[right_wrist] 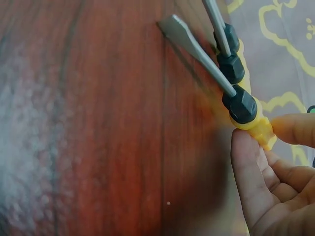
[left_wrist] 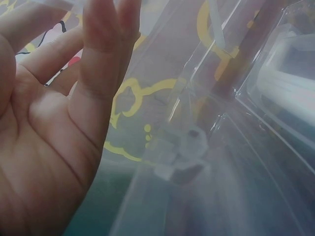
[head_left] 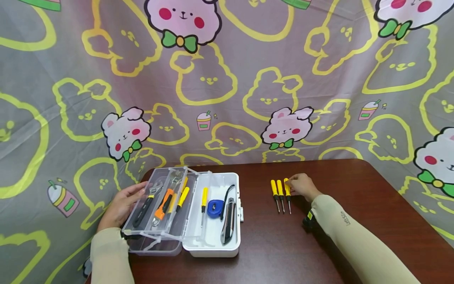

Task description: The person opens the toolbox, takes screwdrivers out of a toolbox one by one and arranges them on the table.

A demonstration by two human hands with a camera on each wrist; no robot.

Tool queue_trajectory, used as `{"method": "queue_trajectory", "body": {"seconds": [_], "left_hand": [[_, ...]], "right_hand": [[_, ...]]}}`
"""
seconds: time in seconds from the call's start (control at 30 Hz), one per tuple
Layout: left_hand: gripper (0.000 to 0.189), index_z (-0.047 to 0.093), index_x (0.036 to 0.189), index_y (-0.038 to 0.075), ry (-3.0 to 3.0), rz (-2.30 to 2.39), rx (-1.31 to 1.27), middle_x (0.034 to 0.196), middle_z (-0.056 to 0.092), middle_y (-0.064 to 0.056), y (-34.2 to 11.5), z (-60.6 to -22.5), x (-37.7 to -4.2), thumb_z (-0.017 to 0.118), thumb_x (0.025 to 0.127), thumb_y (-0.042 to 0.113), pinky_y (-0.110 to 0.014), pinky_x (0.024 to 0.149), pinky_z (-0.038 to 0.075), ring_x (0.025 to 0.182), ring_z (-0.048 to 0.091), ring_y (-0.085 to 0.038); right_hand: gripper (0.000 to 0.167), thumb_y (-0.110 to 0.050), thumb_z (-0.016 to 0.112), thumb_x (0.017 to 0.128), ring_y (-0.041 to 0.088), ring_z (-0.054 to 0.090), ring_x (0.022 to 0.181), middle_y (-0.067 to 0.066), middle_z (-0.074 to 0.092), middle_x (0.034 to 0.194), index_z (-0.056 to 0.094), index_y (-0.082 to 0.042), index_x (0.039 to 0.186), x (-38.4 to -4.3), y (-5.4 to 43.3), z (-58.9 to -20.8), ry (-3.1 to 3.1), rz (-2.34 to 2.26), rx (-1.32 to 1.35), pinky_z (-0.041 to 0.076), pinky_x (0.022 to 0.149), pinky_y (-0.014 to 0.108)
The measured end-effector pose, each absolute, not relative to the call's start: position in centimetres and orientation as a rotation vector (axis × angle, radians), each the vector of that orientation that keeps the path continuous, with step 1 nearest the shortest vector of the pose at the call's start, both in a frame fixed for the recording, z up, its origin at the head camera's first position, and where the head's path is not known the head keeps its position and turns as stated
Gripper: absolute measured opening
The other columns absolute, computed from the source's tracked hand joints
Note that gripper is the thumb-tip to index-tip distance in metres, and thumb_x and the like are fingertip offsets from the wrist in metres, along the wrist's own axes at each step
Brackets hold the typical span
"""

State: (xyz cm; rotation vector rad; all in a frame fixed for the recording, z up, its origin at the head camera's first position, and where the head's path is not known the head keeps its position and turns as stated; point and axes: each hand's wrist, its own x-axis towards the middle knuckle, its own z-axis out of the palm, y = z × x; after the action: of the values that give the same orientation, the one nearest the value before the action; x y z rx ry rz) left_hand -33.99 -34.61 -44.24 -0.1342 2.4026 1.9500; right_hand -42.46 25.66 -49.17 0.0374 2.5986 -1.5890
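Three yellow-handled screwdrivers lie side by side on the table. My right hand (head_left: pixel 301 187) pinches the handle of the rightmost screwdriver (head_left: pixel 287 188) between thumb and fingers. Its flat blade (right_wrist: pixel 179 34) and black collar show in the right wrist view, beside the other shafts. At the far left, my left hand (head_left: pixel 120 208) rests against the edge of the raised clear tray (head_left: pixel 170 230), its fingers nearly straight in the left wrist view. An adjustable wrench (head_left: pixel 143 209) with a dark handle and an orange-handled tool (head_left: pixel 164 205) lie in that tray.
The toolbox's white base (head_left: pixel 213 252) holds a yellow screwdriver (head_left: pixel 204 197), a blue tape measure (head_left: pixel 214 209), a utility knife (head_left: pixel 228 223) and a thin black bent tool (head_left: pixel 226 201). A patterned curtain (head_left: pixel 234 86) hangs behind the table (head_left: pixel 269 248).
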Motion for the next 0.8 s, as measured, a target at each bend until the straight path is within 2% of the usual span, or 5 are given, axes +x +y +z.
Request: {"method": "queue_trajectory", "body": {"seconds": [0.17, 0.3, 0.53, 0.8], "left_hand": [[0.071, 0.036, 0.151, 0.009, 2.377, 1.969, -0.153, 0.131, 0.054, -0.01, -34.57, -44.15, -33.95, 0.065, 0.093, 0.039, -0.036, 0.08, 0.055, 0.096, 0.066, -0.016], [0.072, 0.036, 0.151, 0.009, 2.383, 1.964, -0.158, 0.135, 0.05, -0.012, -34.49, -44.07, -33.96, 0.065, 0.093, 0.041, -0.034, 0.081, 0.055, 0.097, 0.065, -0.013], [0.073, 0.036, 0.151, 0.01, 2.419, 1.935, -0.141, 0.142, 0.044, -0.016, -34.47, -44.17, -34.04, 0.063, 0.092, 0.044, -0.03, 0.082, 0.053, 0.101, 0.061, -0.011], [0.072, 0.035, 0.151, 0.008, 2.5, 1.861, -0.103, 0.147, 0.039, -0.017, -34.73, -44.47, -34.09, 0.06, 0.094, 0.045, -0.022, 0.083, 0.05, 0.107, 0.056, -0.014]], "right_hand": [[0.034, -0.014, 0.06, 0.095, 0.024, 0.063, 0.079, 0.021, 0.062, 0.106, 0.06, 0.012, 0.116, -42.71, 25.72, -49.56, 2.609, -1.567, 0.041, 0.057, 0.066, 0.036], [0.031, -0.012, 0.06, 0.094, 0.024, 0.063, 0.078, 0.021, 0.063, 0.106, 0.062, 0.012, 0.114, -42.75, 25.57, -49.6, 2.611, -1.557, 0.028, 0.057, 0.066, 0.036], [0.028, -0.013, 0.062, 0.094, 0.022, 0.064, 0.073, 0.016, 0.065, 0.091, 0.064, 0.011, 0.11, -42.7, 25.48, -49.49, 2.665, -1.499, 0.028, 0.057, 0.063, 0.035], [0.03, -0.015, 0.062, 0.095, 0.02, 0.064, 0.069, 0.014, 0.065, 0.089, 0.065, 0.01, 0.11, -42.63, 25.21, -49.62, 2.752, -1.375, -0.001, 0.057, 0.062, 0.034]]}}
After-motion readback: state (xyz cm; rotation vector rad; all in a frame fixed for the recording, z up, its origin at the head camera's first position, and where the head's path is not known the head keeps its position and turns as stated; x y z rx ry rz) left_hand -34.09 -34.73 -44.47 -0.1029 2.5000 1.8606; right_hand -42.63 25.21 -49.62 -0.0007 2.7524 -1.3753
